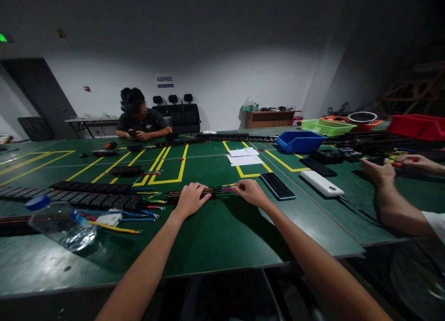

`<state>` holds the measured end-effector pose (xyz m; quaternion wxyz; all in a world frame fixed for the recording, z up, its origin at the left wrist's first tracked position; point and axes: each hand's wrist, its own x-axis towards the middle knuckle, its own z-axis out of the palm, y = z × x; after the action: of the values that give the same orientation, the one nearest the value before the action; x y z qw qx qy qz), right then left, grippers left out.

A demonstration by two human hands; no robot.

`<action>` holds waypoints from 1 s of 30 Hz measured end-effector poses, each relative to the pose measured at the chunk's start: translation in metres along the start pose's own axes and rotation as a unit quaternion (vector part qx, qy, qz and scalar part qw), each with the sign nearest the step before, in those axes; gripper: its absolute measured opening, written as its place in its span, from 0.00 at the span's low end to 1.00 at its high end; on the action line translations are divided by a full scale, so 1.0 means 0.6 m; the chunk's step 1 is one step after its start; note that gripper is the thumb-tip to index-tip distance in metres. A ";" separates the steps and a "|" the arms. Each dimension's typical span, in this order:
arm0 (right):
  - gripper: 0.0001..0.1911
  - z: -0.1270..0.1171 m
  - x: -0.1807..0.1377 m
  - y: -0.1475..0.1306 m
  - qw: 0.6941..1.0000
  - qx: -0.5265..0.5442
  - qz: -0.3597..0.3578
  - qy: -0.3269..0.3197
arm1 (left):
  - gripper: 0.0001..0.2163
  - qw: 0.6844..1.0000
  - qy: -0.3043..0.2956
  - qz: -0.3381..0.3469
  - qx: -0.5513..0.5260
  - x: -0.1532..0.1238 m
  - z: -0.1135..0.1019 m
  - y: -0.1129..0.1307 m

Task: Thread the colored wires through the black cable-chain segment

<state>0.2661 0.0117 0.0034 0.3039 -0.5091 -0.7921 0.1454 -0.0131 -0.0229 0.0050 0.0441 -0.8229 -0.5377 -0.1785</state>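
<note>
A narrow black strip with copper-coloured lines [171, 197] lies on the green table in front of me. My left hand [192, 199] is over it, fingers curled across the strip and thumb along the near side. Coloured wires [225, 189], among them red, green and blue, come out of its right end. My right hand [249, 191] pinches these wires near their tips between thumb and fingers; the fingertips hide part of them. More wires with ring terminals [158, 201] lie just left of my left hand, beside black segmented strips [100, 199].
A water bottle [64, 223] leans at left. To the right are a phone [278, 185], a white power bank [321, 183] and a blue bin [299, 141]. Papers [245, 156] lie ahead. A co-worker's hands [380, 173] are at right; another person [142, 122] sits across the table.
</note>
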 end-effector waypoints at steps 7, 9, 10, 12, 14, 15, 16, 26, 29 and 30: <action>0.27 -0.003 -0.004 -0.003 0.990 -0.073 0.122 -0.017 | 0.19 1.000 -0.003 -0.001 -0.004 0.001 -0.003 0.001; 0.24 0.003 -0.002 0.001 0.989 -0.067 0.129 -0.012 | 0.19 1.000 -0.001 0.001 0.001 0.001 -0.003 0.002; 0.22 0.007 0.000 0.003 0.991 -0.056 0.123 -0.009 | 0.19 1.000 0.002 0.002 0.006 0.001 -0.003 0.002; 0.20 0.014 0.003 0.008 0.995 -0.026 0.098 0.009 | 0.19 1.000 0.006 0.003 0.016 0.001 -0.002 0.002; 0.19 0.020 0.006 0.012 0.997 0.001 0.072 0.039 | 0.19 1.000 0.007 0.002 0.019 0.000 -0.002 0.003; 0.19 0.023 0.007 0.013 0.997 0.011 0.058 0.055 | 0.19 1.000 0.007 0.001 0.018 0.000 -0.002 0.002; 0.18 0.025 0.007 0.015 0.997 0.019 0.041 0.069 | 0.19 1.000 0.006 0.001 0.016 0.000 -0.001 0.002; 0.16 0.018 0.003 0.014 0.997 -0.018 -0.006 0.081 | 0.19 1.000 -0.003 -0.002 0.007 0.001 0.001 0.000; 0.20 0.010 -0.001 0.010 0.997 -0.048 0.049 0.025 | 0.20 1.000 -0.004 0.000 0.001 0.001 0.001 -0.001; 0.21 0.009 -0.002 0.008 0.996 -0.053 0.064 0.008 | 0.20 1.000 -0.003 0.001 -0.001 0.001 0.001 0.000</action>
<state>0.2666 0.0134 -0.0037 0.2731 -0.5756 -0.7616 0.1181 -0.0131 -0.0223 0.0046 0.0419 -0.8238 -0.5370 -0.1768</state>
